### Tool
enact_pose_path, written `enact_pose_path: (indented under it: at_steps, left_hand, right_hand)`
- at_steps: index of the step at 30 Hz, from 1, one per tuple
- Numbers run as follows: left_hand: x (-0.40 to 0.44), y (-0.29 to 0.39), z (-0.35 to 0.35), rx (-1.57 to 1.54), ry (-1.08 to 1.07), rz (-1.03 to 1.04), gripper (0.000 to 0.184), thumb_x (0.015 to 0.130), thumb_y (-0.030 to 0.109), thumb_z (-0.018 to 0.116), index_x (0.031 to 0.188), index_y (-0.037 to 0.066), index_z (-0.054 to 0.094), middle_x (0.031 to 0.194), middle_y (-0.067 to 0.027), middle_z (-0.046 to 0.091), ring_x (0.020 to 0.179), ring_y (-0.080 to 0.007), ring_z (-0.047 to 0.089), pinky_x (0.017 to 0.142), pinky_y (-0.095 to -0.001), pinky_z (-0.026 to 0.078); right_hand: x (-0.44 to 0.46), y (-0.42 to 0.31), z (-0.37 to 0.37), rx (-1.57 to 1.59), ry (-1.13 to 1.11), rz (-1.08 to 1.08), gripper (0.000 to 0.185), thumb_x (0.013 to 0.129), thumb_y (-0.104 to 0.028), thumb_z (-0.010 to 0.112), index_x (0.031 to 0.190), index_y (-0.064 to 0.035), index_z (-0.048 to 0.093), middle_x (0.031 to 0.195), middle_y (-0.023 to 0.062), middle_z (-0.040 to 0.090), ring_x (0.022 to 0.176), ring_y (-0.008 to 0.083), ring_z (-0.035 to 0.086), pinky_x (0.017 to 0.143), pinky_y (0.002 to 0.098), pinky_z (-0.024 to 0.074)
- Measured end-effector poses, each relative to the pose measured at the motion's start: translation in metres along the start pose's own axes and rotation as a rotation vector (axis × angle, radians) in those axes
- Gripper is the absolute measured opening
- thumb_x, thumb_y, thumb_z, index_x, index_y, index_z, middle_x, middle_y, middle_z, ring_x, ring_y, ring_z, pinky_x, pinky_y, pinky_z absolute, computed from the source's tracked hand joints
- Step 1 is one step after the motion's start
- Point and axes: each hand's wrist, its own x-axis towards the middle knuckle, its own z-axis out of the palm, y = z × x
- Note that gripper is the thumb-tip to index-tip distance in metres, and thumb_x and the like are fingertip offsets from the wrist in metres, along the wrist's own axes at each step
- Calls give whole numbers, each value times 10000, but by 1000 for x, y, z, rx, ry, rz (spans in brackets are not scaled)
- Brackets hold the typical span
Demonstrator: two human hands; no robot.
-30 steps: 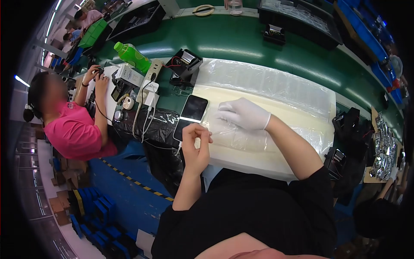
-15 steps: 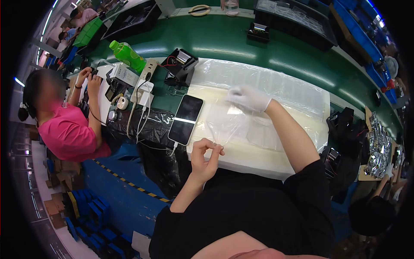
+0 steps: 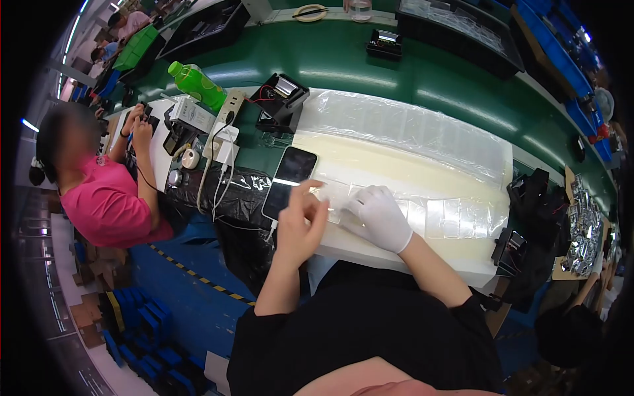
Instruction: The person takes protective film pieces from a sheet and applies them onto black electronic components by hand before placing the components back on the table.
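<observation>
1. Blk tray [image 3: 456,51], far R: clear plastic pcs in.
2. Blk bin [image 3: 218,38], far L: dark parts in.
3. Clear film [image 3: 449,219] on pale board [image 3: 422,173]; gloved R hand [image 3: 382,221] on it, grip can't tell.
4. L hand [image 3: 301,226] blurred, narrow gap, partly blocks phone [image 3: 297,163].

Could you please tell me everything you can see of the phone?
The phone lies screen up, aslant at the left edge of the cream sheet. It is a slim slab with rounded corners and a pale rim. Its glossy screen is dark, crossed by a bright band that looks like a reflection. A white cable runs to its near end. The left hand hides part of its near right side; whether they touch, I cannot tell.
</observation>
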Motion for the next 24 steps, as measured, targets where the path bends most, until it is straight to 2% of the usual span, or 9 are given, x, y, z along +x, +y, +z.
enact_pose_path:
  at_steps: [2,3,5,6,10,16,20,24]
  left_hand:
    - [14,7,-8,83,160,-57,333,906,82,662,1195,-6,521,751,-49,577,643,-163,530,682,-278,458]
    - [22,-1,-11,88,159,-60,333,906,82,662,1195,-6,521,751,-49,577,643,-163,530,682,-278,458]
    - [36,-26,-13,498,225,175,266,917,176,672,1107,19,571,692,-58,564,744,-207,551,701,-327,461]
    - [40,-29,-13,499,225,176,266,917,176,672,1107,19,571,692,-58,564,744,-207,551,701,-327,461]
    - [49,-36,-13,816,92,308,225,938,234,645,967,17,598,657,-80,561,816,-255,547,736,-368,465]
    - [52,-21,-10,559,-61,128,257,981,227,581,866,-2,605,736,-106,603,752,-256,506,708,-354,462]
    - [49,-7,-4,455,-117,-144,288,985,219,554,803,-1,590,713,-129,617,721,-267,535,719,-349,463]
    - [47,-11,-5,557,-162,-7,315,1007,232,525,798,3,578,730,-106,621,692,-241,529,702,-326,452]
  right_hand:
    - [0,2,4,11,17,-22,267,808,-292,751,971,-99,665,976,88,610,907,266,569,873,372,440]
    - [0,3,5,16,38,-37,260,809,-297,751,959,-103,664,959,85,602,893,262,564,867,370,438]
    - [-1,4,6,21,79,-66,247,813,-306,750,937,-111,661,926,80,587,864,254,554,855,365,432]
    - [-2,5,6,22,80,-66,247,813,-306,750,937,-111,661,926,80,587,864,254,554,855,365,432]
    - [-8,4,5,32,129,-98,244,822,-310,743,943,-113,664,868,70,559,834,250,535,848,361,427]
    - [-17,3,1,56,136,-90,265,821,-325,746,941,-109,651,835,62,535,821,245,521,848,353,422]
    - [-20,5,2,9,58,-122,290,815,-339,753,942,-105,639,840,66,539,824,243,521,840,354,423]
    - [-22,4,-1,18,116,-155,289,816,-345,750,916,-106,622,832,65,537,802,244,520,820,355,429]
